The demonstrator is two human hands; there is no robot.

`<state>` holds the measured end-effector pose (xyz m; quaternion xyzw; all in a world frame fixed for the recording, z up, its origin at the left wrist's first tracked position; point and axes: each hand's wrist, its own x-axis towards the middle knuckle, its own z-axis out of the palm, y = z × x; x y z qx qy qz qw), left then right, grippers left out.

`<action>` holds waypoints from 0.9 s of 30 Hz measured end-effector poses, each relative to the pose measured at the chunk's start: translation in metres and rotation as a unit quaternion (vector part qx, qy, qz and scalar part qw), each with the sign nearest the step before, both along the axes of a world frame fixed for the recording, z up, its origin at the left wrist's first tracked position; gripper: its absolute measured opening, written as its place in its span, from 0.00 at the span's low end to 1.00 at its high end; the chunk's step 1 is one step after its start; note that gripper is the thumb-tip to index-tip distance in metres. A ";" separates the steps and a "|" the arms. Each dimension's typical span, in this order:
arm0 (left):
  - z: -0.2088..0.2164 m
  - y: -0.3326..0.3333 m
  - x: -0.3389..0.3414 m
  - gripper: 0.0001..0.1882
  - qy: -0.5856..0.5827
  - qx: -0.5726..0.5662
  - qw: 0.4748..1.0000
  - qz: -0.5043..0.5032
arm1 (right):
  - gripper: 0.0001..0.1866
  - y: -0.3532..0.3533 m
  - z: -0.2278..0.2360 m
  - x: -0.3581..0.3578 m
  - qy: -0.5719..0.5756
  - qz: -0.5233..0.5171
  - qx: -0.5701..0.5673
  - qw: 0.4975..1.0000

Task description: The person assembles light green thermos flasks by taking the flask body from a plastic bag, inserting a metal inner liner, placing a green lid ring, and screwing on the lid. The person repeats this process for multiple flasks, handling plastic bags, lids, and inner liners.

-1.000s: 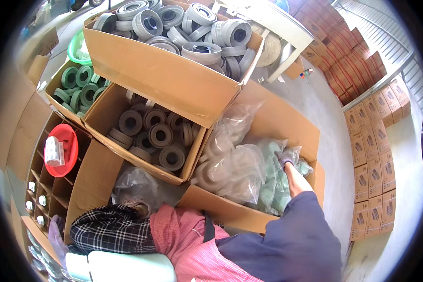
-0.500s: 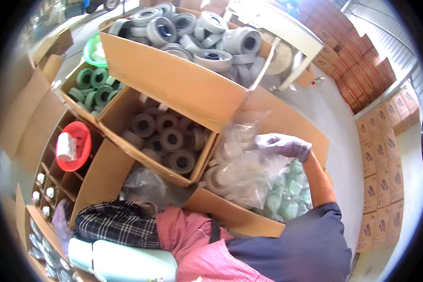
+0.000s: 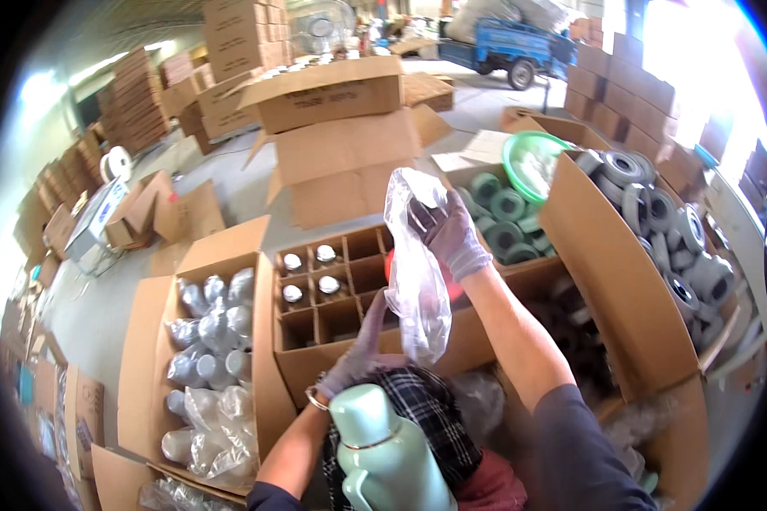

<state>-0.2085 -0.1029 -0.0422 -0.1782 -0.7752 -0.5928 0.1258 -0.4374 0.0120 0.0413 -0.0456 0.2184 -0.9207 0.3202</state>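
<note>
A clear plastic bag (image 3: 419,319) hangs upright in front of me. My gloved right hand (image 3: 452,234) is closed on its upper part, with the fingers partly behind the film. My gloved left hand (image 3: 355,353) is beside the bag's lower left edge, fingers stretched upward and thumb apart; whether a fingertip touches the film, I cannot tell. A mint-green vacuum flask (image 3: 392,451) with a handle leans at my lap, against black plaid cloth (image 3: 430,404). Behind the bag is a divided carton (image 3: 294,362) with several silver-capped items in its cells. A red basin (image 3: 453,289) there is mostly hidden.
To the left, an open carton (image 3: 132,375) holds flasks, some wrapped in plastic. At right stand cartons of green rings (image 3: 507,204) and grey rings (image 3: 656,204), with a green basin (image 3: 520,175) between them. An open box (image 3: 345,149) and a blue cart (image 3: 511,47) are farther back.
My view has swung left. My right hand has come from the plastic-filled carton at right to above the divided carton, now with a clear bag. The flask stands more upright.
</note>
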 end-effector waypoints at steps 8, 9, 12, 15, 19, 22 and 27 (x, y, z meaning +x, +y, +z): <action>-0.080 -0.044 -0.028 0.23 0.112 0.019 0.940 0.322 | 0.34 -0.015 -0.026 0.087 0.502 -0.114 0.333 0.790; -0.084 -0.041 -0.031 0.23 0.119 -0.086 0.928 0.341 | 0.40 0.005 -0.032 0.105 0.593 -0.174 0.311 0.722; -0.082 -0.032 -0.030 0.22 0.017 -0.182 0.913 0.364 | 0.43 0.018 -0.038 0.157 0.669 -0.146 0.445 0.577; -0.023 -0.018 -0.022 0.18 -0.065 0.418 0.869 0.255 | 0.14 0.024 -0.095 0.127 0.549 -0.239 0.449 0.663; 0.001 -0.017 0.042 0.11 0.026 0.144 0.923 0.356 | 0.12 0.039 -0.136 0.119 0.432 -0.127 0.576 0.682; 0.012 -0.002 0.105 0.15 -0.079 0.176 0.930 0.313 | 0.12 0.048 -0.138 0.157 0.407 -0.139 0.496 0.754; 0.022 0.039 0.205 0.15 -0.051 -0.010 0.941 0.334 | 0.08 0.130 -0.087 0.248 0.613 -0.212 0.475 0.594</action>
